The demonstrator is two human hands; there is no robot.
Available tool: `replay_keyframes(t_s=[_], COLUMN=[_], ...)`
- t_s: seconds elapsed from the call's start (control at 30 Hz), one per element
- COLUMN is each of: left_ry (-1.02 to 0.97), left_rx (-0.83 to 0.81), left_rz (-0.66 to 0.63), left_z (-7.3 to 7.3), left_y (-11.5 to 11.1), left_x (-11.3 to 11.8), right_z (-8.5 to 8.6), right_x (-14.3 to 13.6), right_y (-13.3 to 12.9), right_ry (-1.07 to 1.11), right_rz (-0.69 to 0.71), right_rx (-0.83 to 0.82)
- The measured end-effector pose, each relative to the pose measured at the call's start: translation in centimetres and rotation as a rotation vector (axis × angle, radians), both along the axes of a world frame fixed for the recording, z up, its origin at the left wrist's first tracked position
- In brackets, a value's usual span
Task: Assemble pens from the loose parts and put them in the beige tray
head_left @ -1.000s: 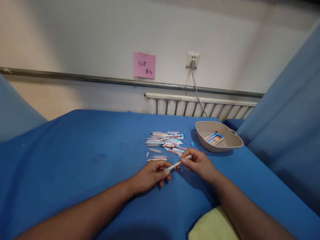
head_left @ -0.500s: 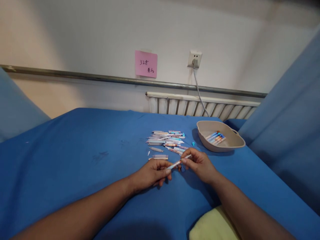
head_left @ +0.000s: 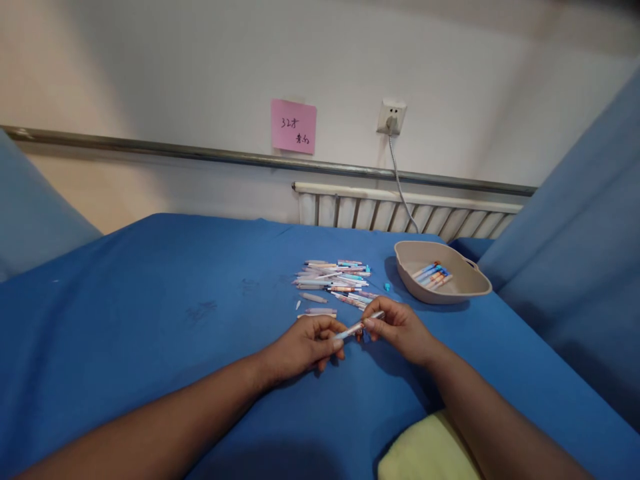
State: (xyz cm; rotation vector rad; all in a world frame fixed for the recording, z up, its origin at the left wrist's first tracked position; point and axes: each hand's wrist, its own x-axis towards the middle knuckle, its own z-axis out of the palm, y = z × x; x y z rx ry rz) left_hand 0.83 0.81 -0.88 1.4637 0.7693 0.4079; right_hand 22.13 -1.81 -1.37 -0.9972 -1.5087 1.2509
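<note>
Little has shifted since the earlier frames — both hands have crept slightly up and away from the person, and the slim white pen (head_left: 359, 326) stays pinched between them at much the same slant. The left hand (head_left: 305, 345) closes its grip on the pen's lower end, thumb and fingertips pressed to the barrel; the right hand (head_left: 400, 329) clenches the upper end, whose tip pokes out past the knuckles. The pen hangs just above the blue cloth-covered counter (head_left: 150, 313), not resting on it. With so small a change, the hands seem to be working the pen at its middle rather than carrying it anywhere — whether the two halves are joined I cannot tell.

Just beyond the hands lies a loose heap of slim pastel pens and pen parts (head_left: 334, 280), with a few pale pieces near the left hand. A shallow beige oval tray (head_left: 463, 292) sits to the right of the heap, holding several coloured pens (head_left: 433, 273) side by side. A pale yellow cushion (head_left: 430, 453) shows under the right forearm.
</note>
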Motion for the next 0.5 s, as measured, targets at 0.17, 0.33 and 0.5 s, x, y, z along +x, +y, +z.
replay_keyframes(t_s=[0.17, 0.33, 0.5], left_ry=[0.008, 0.027, 0.064], left_rx=[0.017, 0.059, 0.148], left_rz=[0.038, 0.057, 0.019], left_z=[-0.08, -0.24, -0.11], left_y=[0.0, -0.17, -0.07], left_x=[0.01, 0.1, 0.21], right_z=[0.02, -0.07, -0.33], right_x=[0.17, 0.16, -0.01], right_y=[-0.13, -0.27, -0.38], right_ry=[-0.022, -0.054, -0.119], right_rz=[0.031, 0.035, 0.034], right_rx=[0.024, 0.048, 0.062])
